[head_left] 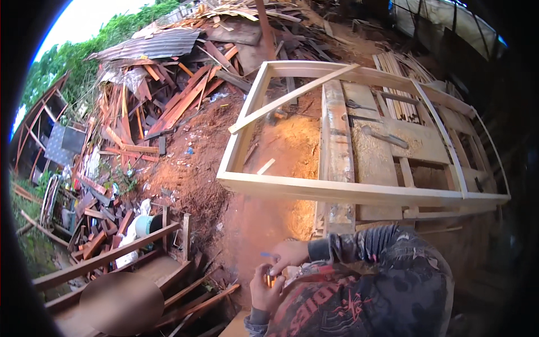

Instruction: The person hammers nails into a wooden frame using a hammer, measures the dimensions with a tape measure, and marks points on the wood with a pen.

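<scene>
Jutting from right grip [291, 254], blue object [266, 254]

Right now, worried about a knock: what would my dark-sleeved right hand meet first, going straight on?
Most likely your bare left hand, just ahead of the right hand, though depth is unclear.

Bare dirt ground [244, 224] gives free passage from hands [289, 254] to worktop [370, 163] left edge; wooden frame [359, 192] overhangs that edge, near rail blocking low reach, openings passable from above; diagonal brace [297, 96] bars its far-left corner; hammer [387, 137] obstructs worktop middle; timber rail [106, 256] blocks lower left
</scene>
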{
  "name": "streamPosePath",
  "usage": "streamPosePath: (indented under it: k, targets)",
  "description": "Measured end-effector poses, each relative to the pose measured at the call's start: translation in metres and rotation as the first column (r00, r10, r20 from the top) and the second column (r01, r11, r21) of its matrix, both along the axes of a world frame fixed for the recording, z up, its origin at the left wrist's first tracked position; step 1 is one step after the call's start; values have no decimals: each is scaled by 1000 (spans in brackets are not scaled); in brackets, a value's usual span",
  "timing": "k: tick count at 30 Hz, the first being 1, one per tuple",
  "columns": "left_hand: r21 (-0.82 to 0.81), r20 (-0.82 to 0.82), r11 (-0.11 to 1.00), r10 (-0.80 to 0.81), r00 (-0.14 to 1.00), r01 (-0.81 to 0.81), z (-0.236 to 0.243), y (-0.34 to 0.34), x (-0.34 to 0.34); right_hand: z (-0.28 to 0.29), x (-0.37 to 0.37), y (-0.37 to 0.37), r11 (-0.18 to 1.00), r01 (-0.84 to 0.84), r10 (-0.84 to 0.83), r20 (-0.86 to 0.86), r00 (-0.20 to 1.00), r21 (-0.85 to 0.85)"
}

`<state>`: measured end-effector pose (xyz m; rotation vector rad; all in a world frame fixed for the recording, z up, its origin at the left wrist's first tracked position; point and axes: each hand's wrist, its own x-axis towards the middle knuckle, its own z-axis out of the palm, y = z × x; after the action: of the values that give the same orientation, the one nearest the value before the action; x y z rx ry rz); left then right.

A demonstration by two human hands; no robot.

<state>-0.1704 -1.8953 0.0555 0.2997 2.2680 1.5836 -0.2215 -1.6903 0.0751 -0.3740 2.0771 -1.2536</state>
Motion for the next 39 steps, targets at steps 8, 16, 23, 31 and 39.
streamPosePath:
  k: [8,16,23,31,39]
  targets:
    - [-76,-185,994,-95,978,82,2,6,-63,-3,-63,16,981,-125,115,-78,990,-148]
    - [-327,-431,932,-296,853,158,39,43,-201,9,-166,47,996,-61,35,-343,939,-65]
    - [-382,-369,899,-361,856,215,25,72,-285,5,-242,83,972,41,-58,-68,996,-231]
    - [-393,-349,889,-382,856,237,24,88,-332,-2,-287,97,974,41,-55,-58,997,-224]
    - [-366,-269,894,-366,891,257,19,59,-340,-9,-285,70,991,16,-73,-436,897,-133]
